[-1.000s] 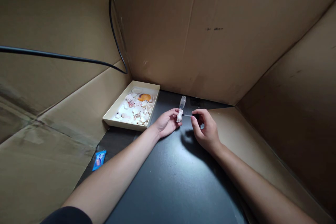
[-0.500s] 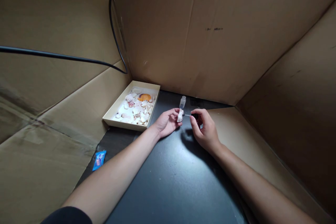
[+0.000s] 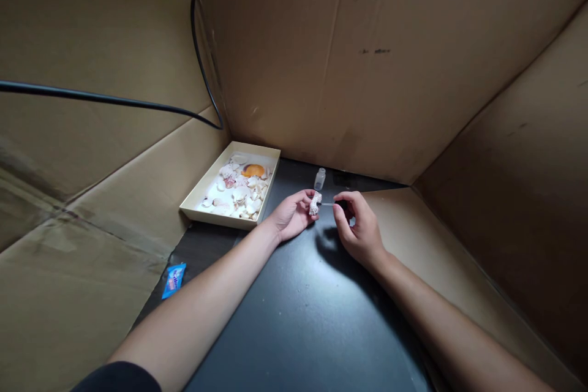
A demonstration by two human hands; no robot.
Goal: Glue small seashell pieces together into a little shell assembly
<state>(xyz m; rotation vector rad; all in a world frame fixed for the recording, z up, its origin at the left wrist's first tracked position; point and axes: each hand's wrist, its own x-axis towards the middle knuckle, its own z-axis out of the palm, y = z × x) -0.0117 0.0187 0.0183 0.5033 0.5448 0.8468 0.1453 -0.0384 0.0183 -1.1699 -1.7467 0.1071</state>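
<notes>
My left hand (image 3: 290, 215) pinches a small white ridged shell (image 3: 315, 203) between thumb and fingertips, just above the black table (image 3: 294, 312). My right hand (image 3: 359, 226) is closed on the dark cap of a thin brush (image 3: 329, 203), whose tip touches the shell. A small clear bottle (image 3: 320, 178) stands open on the table right behind the two hands.
A shallow cream tray (image 3: 197, 202) holding several shells, one of them orange, sits to the left of my hands. A blue wrapper (image 3: 174, 280) lies at the table's left edge. Cardboard walls (image 3: 367, 73) enclose the space, and a black cable (image 3: 114, 100) crosses the left wall.
The shell has turned slightly in my left fingers and the brush tip has shifted a little along it. Both hands stay in place.
</notes>
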